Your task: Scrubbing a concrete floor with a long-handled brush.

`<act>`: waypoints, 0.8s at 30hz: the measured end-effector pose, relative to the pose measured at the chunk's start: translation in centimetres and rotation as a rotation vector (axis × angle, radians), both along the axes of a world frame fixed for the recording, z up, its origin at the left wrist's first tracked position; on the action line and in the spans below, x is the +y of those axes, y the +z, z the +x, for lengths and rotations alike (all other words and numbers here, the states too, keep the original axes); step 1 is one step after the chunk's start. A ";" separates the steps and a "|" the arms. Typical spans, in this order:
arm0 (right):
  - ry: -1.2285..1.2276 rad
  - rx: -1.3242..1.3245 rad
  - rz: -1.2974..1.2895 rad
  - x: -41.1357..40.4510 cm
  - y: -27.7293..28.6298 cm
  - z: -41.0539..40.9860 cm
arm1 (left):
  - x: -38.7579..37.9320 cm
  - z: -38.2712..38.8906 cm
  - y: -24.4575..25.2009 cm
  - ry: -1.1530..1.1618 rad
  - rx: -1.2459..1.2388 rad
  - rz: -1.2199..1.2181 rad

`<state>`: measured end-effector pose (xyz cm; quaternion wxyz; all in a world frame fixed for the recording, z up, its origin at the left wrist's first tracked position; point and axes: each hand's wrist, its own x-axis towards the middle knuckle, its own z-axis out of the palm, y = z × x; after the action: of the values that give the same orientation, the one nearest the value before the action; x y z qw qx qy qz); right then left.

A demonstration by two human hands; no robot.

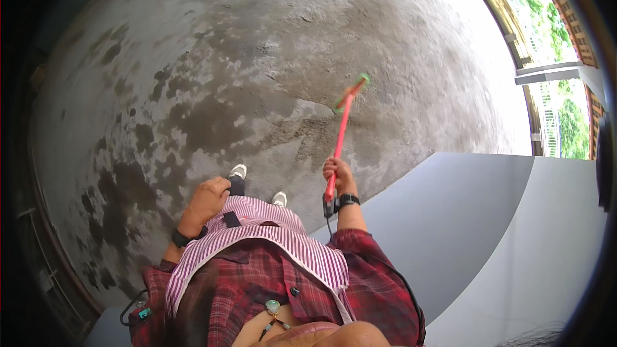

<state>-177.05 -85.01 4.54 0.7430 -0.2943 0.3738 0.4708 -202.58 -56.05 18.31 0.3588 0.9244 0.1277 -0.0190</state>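
Observation:
My right hand [339, 172] is closed around the red handle of a long-handled tool [342, 127]. Its crosswise head, red-orange with green ends, is at or just above the wet concrete floor [308, 111]; blur hides whether it touches and what kind of head it is. My left hand [210, 197] hangs in front of my striped apron [284, 238], fingers curled, with nothing seen in it. Both wrists wear black straps, and a small black device with a cable sits by the right one.
A pale grey wall [448, 221] rises close on my right. Beyond the floor at the upper right run a ledge [501, 14] and a grey post [549, 74], with greenery outside. Dark railings [48, 250] curve along the left. My shoes [279, 198] stand on the floor.

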 end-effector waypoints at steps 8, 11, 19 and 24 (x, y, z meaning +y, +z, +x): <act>0.140 0.489 0.512 2.5 3.3 -8.5 | -8.1 -2.2 0.8 0.048 0.061 -0.103; 0.081 0.601 0.612 3.2 1.0 -10.0 | -8.6 -2.9 0.8 0.045 0.020 -0.042; -0.140 0.127 0.521 -8.9 -3.8 -2.1 | -9.0 -4.9 1.6 0.113 0.082 0.007; -0.024 -0.221 -0.120 -7.3 -1.7 2.0 | -9.4 -6.8 0.3 0.145 0.143 -0.050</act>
<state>-175.02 -92.27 2.86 0.7664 -0.3839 0.3206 0.4031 -209.38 -65.47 18.63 0.3720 0.8999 0.2189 -0.0623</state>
